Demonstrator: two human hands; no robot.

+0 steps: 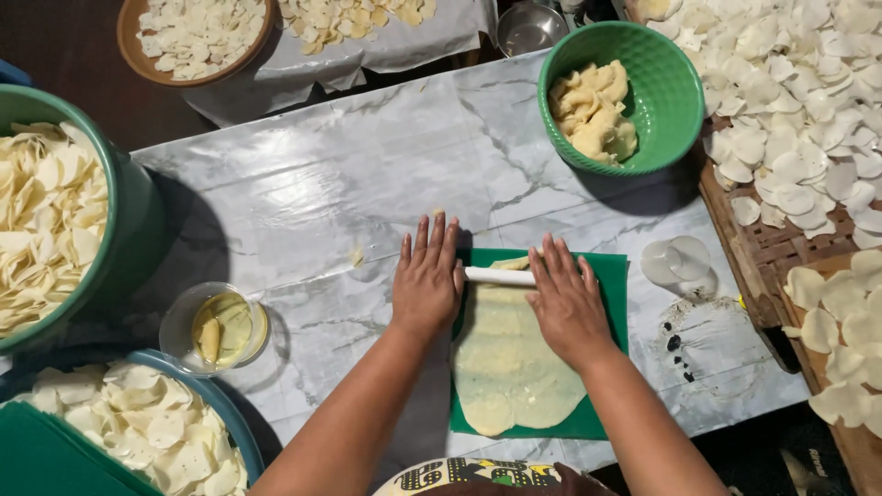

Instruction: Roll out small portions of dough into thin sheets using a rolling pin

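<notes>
Head view: both hands [496, 289] press white roller [499, 275] near mat's [614, 276] far edge.

I see thin white cylindrical rolling pin [499, 275] lying crosswise, centre of frame, ends hidden under palms. Beneath it, flattened pale yellow dough sheet [508, 354], thin, long, rounded lower edge, lower centre. Dough rests on green rectangular plastic mat [610, 287], flat on marble-patterned surface, edges showing right and bottom.
</notes>
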